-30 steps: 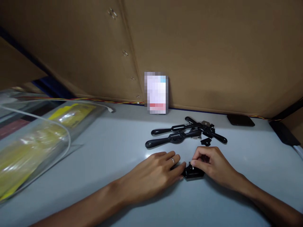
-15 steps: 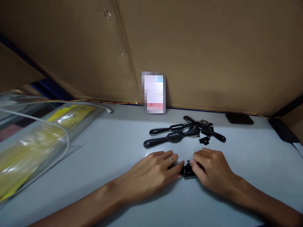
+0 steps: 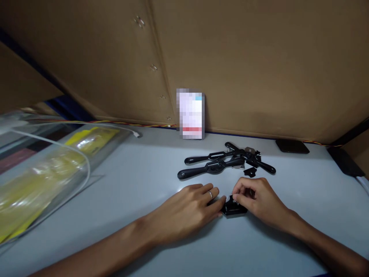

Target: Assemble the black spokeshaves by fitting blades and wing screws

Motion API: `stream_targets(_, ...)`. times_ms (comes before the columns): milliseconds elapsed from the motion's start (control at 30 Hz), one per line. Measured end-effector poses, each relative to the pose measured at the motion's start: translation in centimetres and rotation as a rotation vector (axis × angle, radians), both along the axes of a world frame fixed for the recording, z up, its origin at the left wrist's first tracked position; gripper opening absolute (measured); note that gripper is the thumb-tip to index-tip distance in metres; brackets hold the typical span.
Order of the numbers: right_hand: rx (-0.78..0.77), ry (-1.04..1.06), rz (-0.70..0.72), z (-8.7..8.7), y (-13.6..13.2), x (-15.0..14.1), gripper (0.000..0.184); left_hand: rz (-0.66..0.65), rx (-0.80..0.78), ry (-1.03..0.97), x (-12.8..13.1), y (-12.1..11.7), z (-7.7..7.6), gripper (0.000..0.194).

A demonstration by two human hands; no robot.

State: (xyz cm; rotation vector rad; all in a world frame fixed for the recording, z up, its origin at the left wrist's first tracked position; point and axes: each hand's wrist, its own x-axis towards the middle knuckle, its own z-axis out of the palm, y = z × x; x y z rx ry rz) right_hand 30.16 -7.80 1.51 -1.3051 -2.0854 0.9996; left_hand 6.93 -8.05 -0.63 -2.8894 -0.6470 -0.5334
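A glossy black spokeshave [image 3: 235,211] lies flat on the table in the middle of the head view. My left hand [image 3: 196,206], with a ring on one finger, is closed over its left end and hides the handle there. Thumb and fingers of my right hand [image 3: 256,198] are pinched together on top of its middle, where a little shiny metal shows. Whatever is between those fingertips is too small to make out. Just beyond my hands, several more black spokeshaves [image 3: 198,170] lie overlapping, with a loose black cap plate [image 3: 250,172] beside them.
A phone-like screen [image 3: 191,115], blurred out, leans against the cardboard wall [image 3: 259,69]. A dark flat object [image 3: 292,146] and a black pouch-like item [image 3: 346,161] lie back right. Clear plastic packaging with yellow inside [image 3: 57,173] and a white cable [image 3: 86,165] take up the left.
My right hand has lifted slightly from around the spokeshave's right side to a fingertip pinch on top, so more of the black body shows. My left hand keeps its hold.
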Motion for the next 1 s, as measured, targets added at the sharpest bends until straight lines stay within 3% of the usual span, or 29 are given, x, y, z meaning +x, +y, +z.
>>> stream_targets(233,0.328,-0.154,0.120,-0.4,-0.3,0.4,0.036,0.001,-0.003,-0.003,0.0,0.0,0.1,0.012)
stream_targets(500,0.308,-0.044,0.156,-0.1,-0.2,0.6,0.042,0.000,-0.010,-0.006,0.0,0.0,-0.1,0.017)
stream_targets(767,0.462,-0.095,0.228,-0.3,-0.7,0.6,0.042,-0.004,-0.022,-0.014,-0.1,-0.2,0.0,0.014)
stream_targets(900,0.391,0.017,0.285,0.0,-1.1,0.4,0.044,-0.009,-0.026,-0.015,-0.1,-0.1,-0.1,0.017)
stream_targets(1000,0.378,0.091,0.238,0.5,-1.1,0.3,0.047,-0.013,-0.035,-0.011,-0.1,0.1,-0.1,0.019)
